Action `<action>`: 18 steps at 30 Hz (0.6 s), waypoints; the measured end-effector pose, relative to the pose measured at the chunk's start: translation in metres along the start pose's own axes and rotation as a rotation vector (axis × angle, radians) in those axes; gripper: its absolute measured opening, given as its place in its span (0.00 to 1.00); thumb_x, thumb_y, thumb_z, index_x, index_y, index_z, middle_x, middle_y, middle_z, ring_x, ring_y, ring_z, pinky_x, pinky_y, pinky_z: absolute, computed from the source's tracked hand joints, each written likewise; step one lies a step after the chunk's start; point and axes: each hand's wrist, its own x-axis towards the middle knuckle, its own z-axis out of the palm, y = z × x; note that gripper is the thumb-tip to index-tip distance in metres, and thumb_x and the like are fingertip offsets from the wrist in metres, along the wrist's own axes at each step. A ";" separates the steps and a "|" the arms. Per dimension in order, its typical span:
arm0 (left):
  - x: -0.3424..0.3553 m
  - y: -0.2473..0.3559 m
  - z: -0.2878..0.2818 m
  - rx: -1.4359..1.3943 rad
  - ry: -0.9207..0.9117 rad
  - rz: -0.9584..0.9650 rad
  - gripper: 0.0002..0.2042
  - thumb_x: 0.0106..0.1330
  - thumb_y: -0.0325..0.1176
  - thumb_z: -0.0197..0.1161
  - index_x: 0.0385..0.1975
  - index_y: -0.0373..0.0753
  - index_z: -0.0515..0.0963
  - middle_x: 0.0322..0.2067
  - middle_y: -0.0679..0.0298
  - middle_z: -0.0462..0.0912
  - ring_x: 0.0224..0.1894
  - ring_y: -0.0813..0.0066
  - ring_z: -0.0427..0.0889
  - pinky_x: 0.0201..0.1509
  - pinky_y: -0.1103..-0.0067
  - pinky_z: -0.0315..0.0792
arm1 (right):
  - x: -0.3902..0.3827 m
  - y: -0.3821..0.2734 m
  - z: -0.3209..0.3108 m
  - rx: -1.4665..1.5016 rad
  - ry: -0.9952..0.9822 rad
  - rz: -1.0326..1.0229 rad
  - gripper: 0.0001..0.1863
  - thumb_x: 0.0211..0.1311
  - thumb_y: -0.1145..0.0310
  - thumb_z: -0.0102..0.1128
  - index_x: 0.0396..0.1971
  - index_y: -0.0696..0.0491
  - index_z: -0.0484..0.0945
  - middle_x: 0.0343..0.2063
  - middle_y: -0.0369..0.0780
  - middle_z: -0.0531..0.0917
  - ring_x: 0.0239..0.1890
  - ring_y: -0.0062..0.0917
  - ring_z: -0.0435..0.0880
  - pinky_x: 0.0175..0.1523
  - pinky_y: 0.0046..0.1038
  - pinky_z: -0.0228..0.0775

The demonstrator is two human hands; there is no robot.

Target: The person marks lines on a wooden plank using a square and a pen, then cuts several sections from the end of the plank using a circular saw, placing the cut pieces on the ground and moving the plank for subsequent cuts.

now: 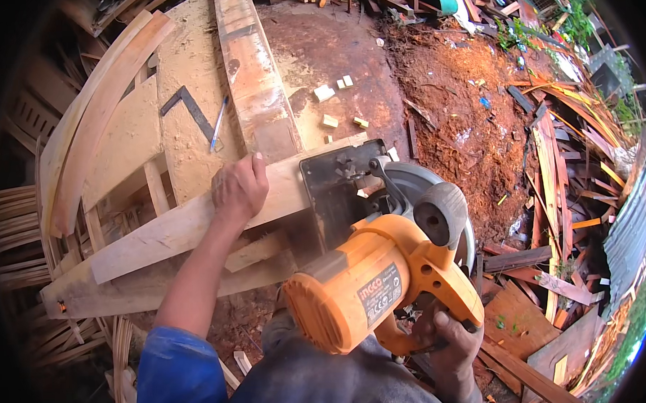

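My right hand (448, 344) is wrapped round the rear handle of an orange circular saw (352, 283). The saw's dark base plate (323, 194) rests across the right end of a pale wooden board (166, 233); the blade is mostly hidden by its grey guard (416, 179). My left hand (241, 188) presses on the top of that board, left of the saw, with the fingers curled over its far edge. Beyond the left hand, a black try square (189, 110) and a thin pencil or pen (219, 123) lie on the sawdust-covered bench (198, 153).
Two long planks (103, 117) lie along the bench's left side. A thick beam (249, 68) runs away from me past the square. Several small offcuts (324, 93) lie on the ground beyond the saw. Scrap wood (553, 191) and reddish sawdust (449, 124) cover the ground at right.
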 end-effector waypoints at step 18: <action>0.000 -0.002 0.002 0.022 0.000 0.010 0.20 0.76 0.43 0.48 0.30 0.36 0.83 0.26 0.41 0.83 0.33 0.36 0.84 0.44 0.51 0.76 | 0.002 -0.007 0.005 0.040 0.028 0.055 0.23 0.60 0.70 0.64 0.50 0.71 0.77 0.19 0.39 0.79 0.17 0.20 0.75 0.24 0.23 0.66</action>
